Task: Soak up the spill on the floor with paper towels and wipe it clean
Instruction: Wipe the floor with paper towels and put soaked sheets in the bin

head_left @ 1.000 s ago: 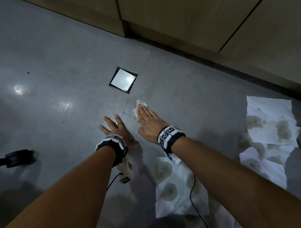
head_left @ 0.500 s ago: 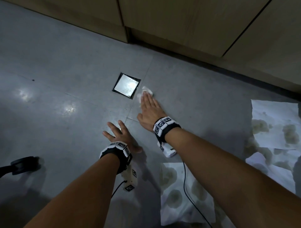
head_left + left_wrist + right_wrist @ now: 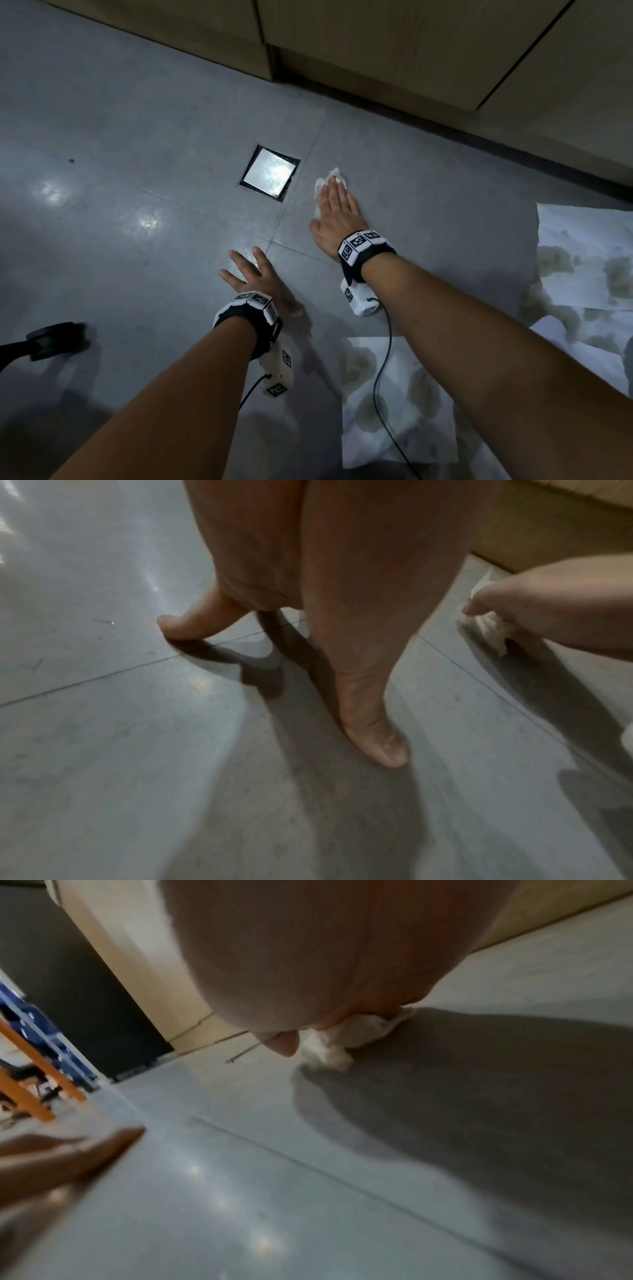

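My right hand (image 3: pixel 334 209) lies flat, fingers straight, pressing a crumpled white paper towel (image 3: pixel 323 181) onto the grey floor just right of a square metal floor plate. The right wrist view shows the towel (image 3: pixel 346 1039) bunched under the palm, and the left wrist view catches it (image 3: pixel 489 626) below the right hand's fingers. My left hand (image 3: pixel 255 277) rests on the floor nearer to me, fingers spread, thumb (image 3: pixel 377 739) out, holding nothing. Wet, stained paper towel sheets lie flat under my right forearm (image 3: pixel 394 404) and at the right edge (image 3: pixel 589 260).
The square metal floor plate (image 3: pixel 269 174) sits left of the right hand. Wooden cabinet fronts (image 3: pixel 411 51) run along the far side of the floor. A black chair caster (image 3: pixel 56 339) stands at the left edge. Cables trail from both wrist cameras.
My right hand has slid the crumpled towel forward, away from me, to a spot beside the metal plate. The left hand has stayed planted on the floor.
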`<state>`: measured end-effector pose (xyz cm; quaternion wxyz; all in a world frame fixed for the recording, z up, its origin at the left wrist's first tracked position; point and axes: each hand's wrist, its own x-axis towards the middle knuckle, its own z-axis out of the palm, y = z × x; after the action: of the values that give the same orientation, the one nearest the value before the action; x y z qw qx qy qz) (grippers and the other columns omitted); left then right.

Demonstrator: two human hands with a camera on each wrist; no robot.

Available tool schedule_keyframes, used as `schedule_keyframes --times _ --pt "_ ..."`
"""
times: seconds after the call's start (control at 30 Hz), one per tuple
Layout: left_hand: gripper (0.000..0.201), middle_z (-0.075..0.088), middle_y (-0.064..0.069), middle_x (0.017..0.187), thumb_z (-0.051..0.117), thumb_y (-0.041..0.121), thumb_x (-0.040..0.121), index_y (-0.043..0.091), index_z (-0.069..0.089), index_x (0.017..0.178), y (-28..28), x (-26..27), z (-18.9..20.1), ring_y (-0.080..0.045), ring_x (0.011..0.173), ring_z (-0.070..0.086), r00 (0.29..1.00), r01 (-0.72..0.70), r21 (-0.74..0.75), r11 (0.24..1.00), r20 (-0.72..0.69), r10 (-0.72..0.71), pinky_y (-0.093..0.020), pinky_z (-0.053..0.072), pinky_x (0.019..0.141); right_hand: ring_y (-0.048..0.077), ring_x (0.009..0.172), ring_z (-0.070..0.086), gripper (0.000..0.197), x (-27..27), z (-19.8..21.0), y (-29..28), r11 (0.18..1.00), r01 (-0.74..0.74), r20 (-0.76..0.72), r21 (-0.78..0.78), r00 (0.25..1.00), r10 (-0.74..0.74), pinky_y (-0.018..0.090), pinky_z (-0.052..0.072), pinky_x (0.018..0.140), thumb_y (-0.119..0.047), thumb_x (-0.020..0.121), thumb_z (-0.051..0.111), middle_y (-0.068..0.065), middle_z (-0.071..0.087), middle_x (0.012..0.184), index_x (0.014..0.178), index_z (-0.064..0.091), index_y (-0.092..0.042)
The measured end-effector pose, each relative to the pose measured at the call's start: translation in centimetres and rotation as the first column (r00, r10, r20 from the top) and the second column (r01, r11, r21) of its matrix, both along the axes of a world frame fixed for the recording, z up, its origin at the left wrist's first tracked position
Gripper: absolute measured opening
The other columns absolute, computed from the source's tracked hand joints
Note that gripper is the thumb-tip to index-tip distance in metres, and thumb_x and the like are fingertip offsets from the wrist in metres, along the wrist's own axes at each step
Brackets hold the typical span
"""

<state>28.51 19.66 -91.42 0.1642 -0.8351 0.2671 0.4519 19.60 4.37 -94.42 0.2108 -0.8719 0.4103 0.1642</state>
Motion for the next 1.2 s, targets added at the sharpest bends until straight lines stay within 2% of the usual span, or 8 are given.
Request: schedule_keyframes --times 0.27,0.37,0.47,0.57,0.7,0.83,1.07,1.2 --pt "0.152 -0.048 -0.023 0.146 0.087 0.053 0.065 0.016 -0.034 0.148 0.2 0.0 -0.2 -0.057 0.137 -0.031 1.000 0.000 -0.018 1.000 0.009 0.000 -0.068 0.004 0.116 0.025 0.149 -0.017 0.072 -0.1 0.5 -0.4 0.999 0.020 0.001 0.038 1.000 -0.020 0.039 -0.003 0.122 -0.035 0.100 0.028 0.012 -0.021 0.161 0.154 -0.010 -0.005" --pt "0.151 -0.048 -0.023 0.146 0.087 0.052 0.065 0.017 -0.034 0.148 0.2 0.1 0.0 -0.057 0.137 -0.030 1.000 -0.011 -0.006 1.000 0.007 0.011 -0.068 0.005 0.116 0.030 0.150 -0.010 0.065 0.5 2.0 -0.6 0.994 0.000 0.010 0.110 1.000 -0.001 0.039 0.003 0.123 -0.008 0.098 0.028 0.018 -0.014 0.161 0.154 -0.005 0.000" --pt "0.150 -0.048 -0.025 0.146 0.086 0.054 0.066 0.015 -0.035 0.148 0.0 0.0 0.1 -0.057 0.138 -0.029 1.000 0.008 0.005 1.000 0.015 -0.008 -0.067 0.004 0.117 0.028 0.151 -0.002 0.071 1.6 3.6 0.9 0.977 -0.184 0.149 0.104 0.975 0.167 0.033 0.004 0.120 0.015 0.088 0.025 0.018 -0.004 0.162 0.154 0.004 0.000" --pt "0.151 -0.044 -0.029 0.146 0.084 0.057 0.067 0.010 -0.035 0.147 -0.2 -0.1 0.1 -0.055 0.138 -0.030 0.998 0.043 0.022 0.999 0.037 -0.044 -0.066 0.002 0.117 0.026 0.151 -0.007 0.071 2.8 2.6 3.7 0.927 -0.364 0.121 0.086 0.928 0.353 0.032 -0.001 0.119 0.011 0.090 0.025 0.014 -0.010 0.163 0.155 -0.001 -0.004" --pt "0.150 -0.041 -0.030 0.148 0.083 0.058 0.068 0.008 -0.034 0.147 -0.2 -0.3 0.6 -0.053 0.139 -0.031 0.997 0.050 0.047 0.998 0.048 -0.053 -0.067 0.002 0.117 0.026 0.150 -0.011 0.062 3.6 1.3 4.2 0.911 -0.406 0.035 0.076 0.914 0.404 0.036 0.000 0.122 0.000 0.097 0.019 0.013 -0.015 0.162 0.155 -0.004 -0.003" --pt "0.143 -0.035 -0.027 0.153 0.077 0.059 0.074 0.003 -0.033 0.147 -0.6 -0.9 1.8 -0.053 0.140 -0.029 0.992 0.113 0.058 0.992 0.050 -0.116 -0.066 -0.002 0.117 0.026 0.150 -0.012 0.061 3.3 1.1 5.6 0.865 -0.502 -0.008 0.021 0.865 0.502 0.038 0.000 0.123 -0.003 0.098 0.018 0.014 -0.016 0.162 0.155 -0.003 -0.003" --pt "0.142 -0.036 -0.026 0.153 0.076 0.060 0.075 0.003 -0.032 0.147 -0.4 -0.9 1.8 -0.052 0.140 -0.029 0.990 0.120 0.054 0.991 0.072 -0.124 -0.066 -0.003 0.117 0.026 0.151 -0.010 0.057 0.7 0.9 6.9 0.850 -0.526 -0.053 -0.016 0.850 0.524 0.036 0.001 0.123 -0.008 0.101 0.016 0.015 -0.013 0.162 0.155 -0.003 -0.002" --pt "0.151 -0.041 -0.028 0.149 0.083 0.061 0.066 0.011 -0.034 0.148 -0.1 -0.4 0.4 -0.055 0.140 -0.026 0.995 0.044 0.032 0.999 0.085 -0.047 -0.064 0.002 0.118 0.025 0.151 -0.009 0.059 -1.4 0.8 7.5 0.913 -0.407 -0.018 -0.029 0.913 0.407 0.035 0.000 0.121 -0.006 0.099 0.015 0.014 -0.013 0.162 0.154 -0.004 -0.002"
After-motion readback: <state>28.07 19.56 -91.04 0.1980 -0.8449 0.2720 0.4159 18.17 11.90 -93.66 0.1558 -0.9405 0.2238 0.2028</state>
